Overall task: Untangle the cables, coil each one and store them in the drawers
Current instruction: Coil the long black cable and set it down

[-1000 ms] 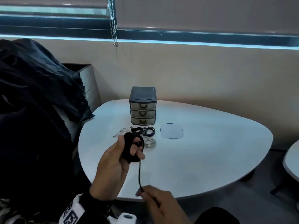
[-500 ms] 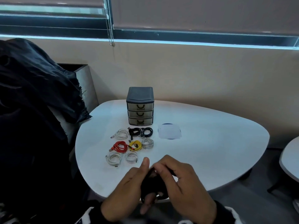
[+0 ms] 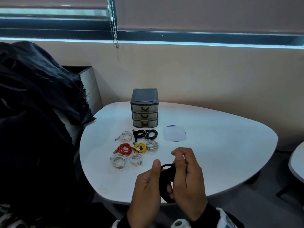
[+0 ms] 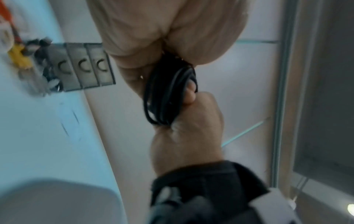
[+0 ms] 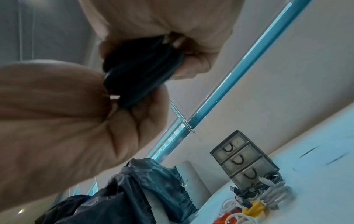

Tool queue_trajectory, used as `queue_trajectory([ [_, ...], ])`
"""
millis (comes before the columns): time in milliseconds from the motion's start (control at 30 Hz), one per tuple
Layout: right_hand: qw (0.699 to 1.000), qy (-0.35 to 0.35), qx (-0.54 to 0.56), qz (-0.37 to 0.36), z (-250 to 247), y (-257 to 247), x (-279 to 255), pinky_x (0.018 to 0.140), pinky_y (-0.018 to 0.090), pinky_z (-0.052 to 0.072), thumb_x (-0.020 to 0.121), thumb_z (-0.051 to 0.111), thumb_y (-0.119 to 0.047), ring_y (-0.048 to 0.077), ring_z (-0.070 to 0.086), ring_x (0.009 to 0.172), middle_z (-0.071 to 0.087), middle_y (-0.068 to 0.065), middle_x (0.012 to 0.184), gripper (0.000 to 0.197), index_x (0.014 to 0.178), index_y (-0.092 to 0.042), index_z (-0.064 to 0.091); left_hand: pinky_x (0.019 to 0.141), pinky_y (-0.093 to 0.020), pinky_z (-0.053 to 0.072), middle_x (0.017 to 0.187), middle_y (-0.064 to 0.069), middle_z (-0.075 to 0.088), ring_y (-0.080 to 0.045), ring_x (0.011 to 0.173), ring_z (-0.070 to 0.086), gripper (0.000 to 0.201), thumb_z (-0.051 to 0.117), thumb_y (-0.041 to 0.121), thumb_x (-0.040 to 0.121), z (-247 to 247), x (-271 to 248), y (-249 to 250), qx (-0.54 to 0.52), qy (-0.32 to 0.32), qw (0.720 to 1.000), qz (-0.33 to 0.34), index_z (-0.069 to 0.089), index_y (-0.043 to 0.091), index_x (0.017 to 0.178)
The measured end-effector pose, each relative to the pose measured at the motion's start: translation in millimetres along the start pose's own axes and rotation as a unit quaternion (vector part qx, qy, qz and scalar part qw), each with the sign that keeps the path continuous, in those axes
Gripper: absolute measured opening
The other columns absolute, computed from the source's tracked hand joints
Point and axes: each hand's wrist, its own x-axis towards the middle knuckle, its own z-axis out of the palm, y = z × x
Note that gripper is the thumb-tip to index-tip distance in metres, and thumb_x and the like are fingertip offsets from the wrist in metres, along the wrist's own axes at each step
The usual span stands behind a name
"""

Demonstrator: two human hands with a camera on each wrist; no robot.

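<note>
My left hand (image 3: 153,174) and right hand (image 3: 181,165) both grip one coiled black cable (image 3: 166,183) just above the table's near edge. In the left wrist view the black cable (image 4: 168,94) shows as a tight bundle of loops between the two hands; the right wrist view shows the black cable (image 5: 139,71) pinched from both sides. The grey drawer unit (image 3: 144,111) stands at the back of the table with its three drawers closed. In front of it lie several coiled cables: white (image 3: 126,135), black (image 3: 145,134), red (image 3: 124,148), yellow (image 3: 140,147).
A white sheet over a blue disc (image 3: 174,133) lies right of the drawer unit. A dark jacket (image 3: 32,96) hangs over a chair at the left. A second table (image 3: 297,160) shows at the right edge. The white table (image 3: 222,145) is bare on its right half.
The left hand held the coil raised with a loose tail running down to the right hand. Now the tail is gone from view and both hands hold the coil lower, near the front edge.
</note>
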Motion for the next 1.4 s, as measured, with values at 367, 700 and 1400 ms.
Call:
queue_trajectory([
  [367,0.997,0.053,0.0,-0.062,-13,-2,7,0.04,0.032,0.036,0.098,0.036,-0.04,0.014,0.041,0.041,0.049,0.008,0.057,0.019,0.089,-0.036,0.052,0.058,-0.026,0.053,0.057,-0.005,0.058,-0.014,0.054,0.057,0.034,0.054,0.028,0.092,-29,18,-13,-0.009,0.052,0.998,0.03,0.069,0.007,0.069],
  [700,0.985,0.041,0.156,0.058,-12,-9,15,0.041,0.022,0.031,0.103,0.045,-0.032,0.018,0.036,0.04,0.042,0.006,0.049,0.024,0.086,-0.022,0.059,0.066,-0.026,0.046,0.06,0.004,0.058,-0.012,0.059,0.055,0.036,0.053,0.048,0.089,-51,16,-5,0.099,-0.116,0.983,0.099,0.064,0.022,0.066],
  [1400,0.984,-0.125,-0.125,-0.011,-9,0,0,0.052,0.034,0.051,0.091,0.043,-0.06,0.016,0.061,0.058,0.056,-0.003,0.069,0.034,0.075,-0.031,0.04,0.076,-0.022,0.049,0.078,0.006,0.063,-0.009,0.074,0.058,0.021,0.059,0.052,0.09,-29,3,-22,-0.015,-0.005,0.999,0.028,0.068,0.034,0.096],
])
